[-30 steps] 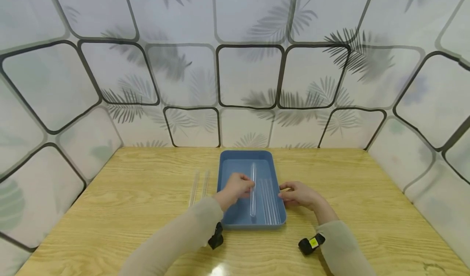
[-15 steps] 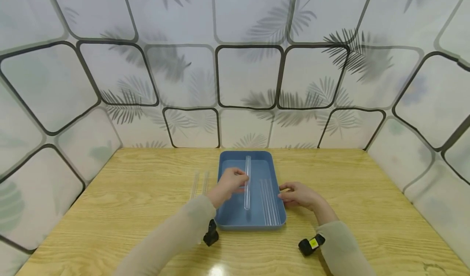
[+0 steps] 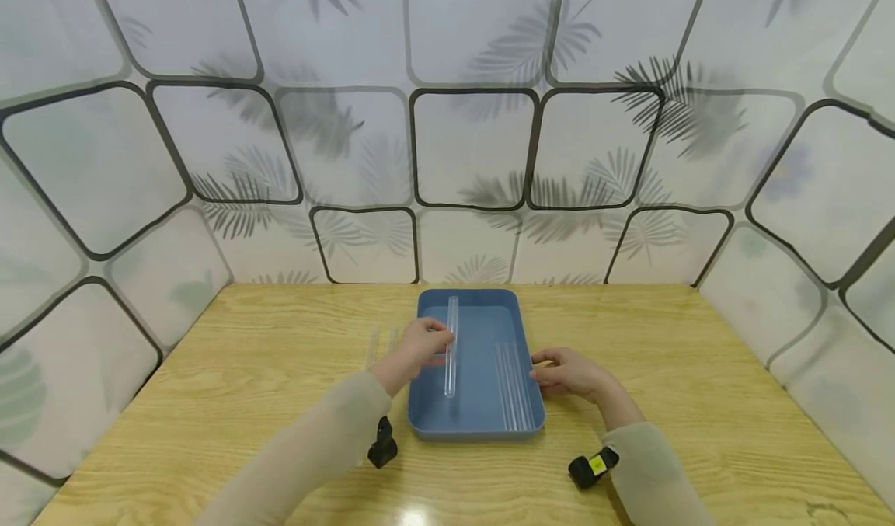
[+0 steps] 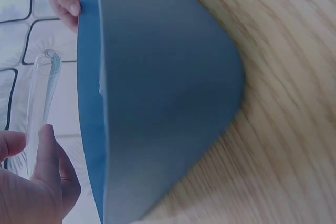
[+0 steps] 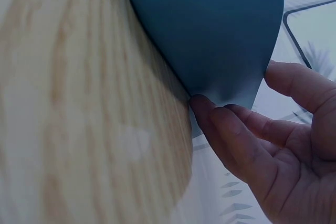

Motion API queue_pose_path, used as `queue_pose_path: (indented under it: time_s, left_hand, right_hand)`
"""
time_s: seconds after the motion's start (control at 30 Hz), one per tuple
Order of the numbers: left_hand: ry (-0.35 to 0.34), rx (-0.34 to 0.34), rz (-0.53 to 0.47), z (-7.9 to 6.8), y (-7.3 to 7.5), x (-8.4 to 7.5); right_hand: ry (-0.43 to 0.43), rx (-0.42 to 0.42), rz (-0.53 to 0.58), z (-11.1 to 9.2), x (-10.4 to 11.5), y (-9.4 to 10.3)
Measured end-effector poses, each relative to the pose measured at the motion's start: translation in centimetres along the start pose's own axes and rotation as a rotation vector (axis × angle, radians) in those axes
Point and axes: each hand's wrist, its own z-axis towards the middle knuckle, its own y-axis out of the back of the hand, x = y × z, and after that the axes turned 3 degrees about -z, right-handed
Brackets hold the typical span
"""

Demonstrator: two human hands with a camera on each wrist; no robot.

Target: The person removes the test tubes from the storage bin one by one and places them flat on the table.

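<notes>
Over the left part of a blue tray [image 3: 482, 416], my left hand [image 3: 419, 347] pinches a clear test tube [image 3: 451, 355] between thumb and fingers. In the left wrist view the tube [image 4: 43, 85] rises above the tray's rim, its near end rounded. My right hand [image 3: 569, 372] holds the tray's right side. From the right wrist, the thumb [image 5: 294, 80] meets the rim and the fingertips [image 5: 202, 103] touch low on the outer wall. Several thin clear tubes [image 3: 513, 386] lie side by side along the tray's right inside.
Two more clear tubes [image 3: 374, 347] lie on the wooden table [image 3: 280, 355] left of the tray, partly hidden by my left hand and sleeve. A patterned curtain [image 3: 468, 153] surrounds the table at the back and sides.
My left hand has carried the test tube leftward across the tray, from near its middle toward its left wall. My right hand stays at the tray's right side.
</notes>
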Motion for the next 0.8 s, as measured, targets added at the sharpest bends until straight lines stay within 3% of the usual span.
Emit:
queue_pose_path:
  time_s: [0.43,0.8]
  left_hand:
    - [0.015,-0.064,0.047,-0.4,4.3,0.9]
    - [0.04,-0.069,0.035,-0.9,7.8,1.8]
  right_hand:
    - [-0.015,-0.012,-0.011,-0.1,0.0,-0.1]
    - [-0.012,-0.015,-0.004,0.1,-0.1,-0.1]
